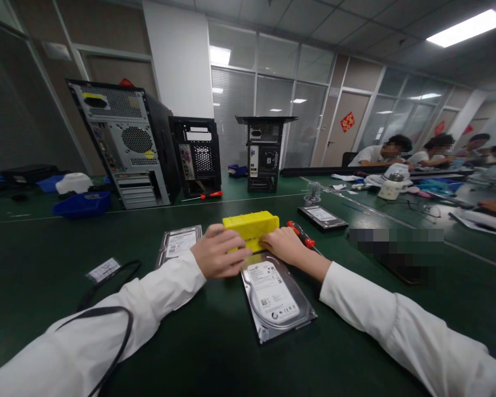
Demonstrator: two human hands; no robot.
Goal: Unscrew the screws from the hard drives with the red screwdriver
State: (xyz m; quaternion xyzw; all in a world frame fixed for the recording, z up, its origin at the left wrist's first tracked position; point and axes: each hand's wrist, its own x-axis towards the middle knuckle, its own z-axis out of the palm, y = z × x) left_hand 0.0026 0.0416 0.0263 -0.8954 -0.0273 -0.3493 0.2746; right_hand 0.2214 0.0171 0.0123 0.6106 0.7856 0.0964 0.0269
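Observation:
A yellow plastic parts bin (254,220) stands on the green table just beyond a silver hard drive (279,295) with a white label. My left hand (222,252) is closed around the bin's left end, fingers bent across its front. Against the bin's front right side rests my right hand (286,245), its fingers curled in. Those fingertips are hidden, so what they pinch does not show. A red-and-black screwdriver (301,234) lies beside my right hand. Partly behind my left arm is a second hard drive (179,242).
Another drive (323,217) lies farther right, near a clear jar (313,193). Computer cases (128,138) line the back, with another screwdriver (210,195) before them. A black cable (126,325) crosses my left sleeve by a small labelled packet (103,269). People sit at the far right.

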